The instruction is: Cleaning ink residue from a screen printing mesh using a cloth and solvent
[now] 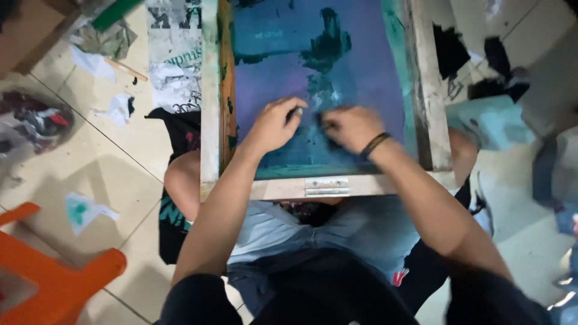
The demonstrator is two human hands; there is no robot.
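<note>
A wooden screen-printing frame (pixel 210 96) rests on my lap, its purple-blue mesh (pixel 367 66) smeared with dark green ink (pixel 328 45). My left hand (pixel 274 125) presses on the mesh near the frame's near edge, fingers curled around a small dark object that I cannot make out. My right hand (pixel 351 127), with a dark band on the wrist, is closed on a dark rag or pad held against the mesh right beside the left hand. A metal hinge plate (pixel 326 186) sits on the frame's near rail.
An orange plastic stool (pixel 57 268) stands at lower left. Crumpled paper and ink-stained scraps (pixel 84 210) litter the tiled floor. Printed paper (pixel 174 54) lies left of the frame. Dark cloth pieces (pixel 451 51) and a teal fabric (pixel 494 120) lie to the right.
</note>
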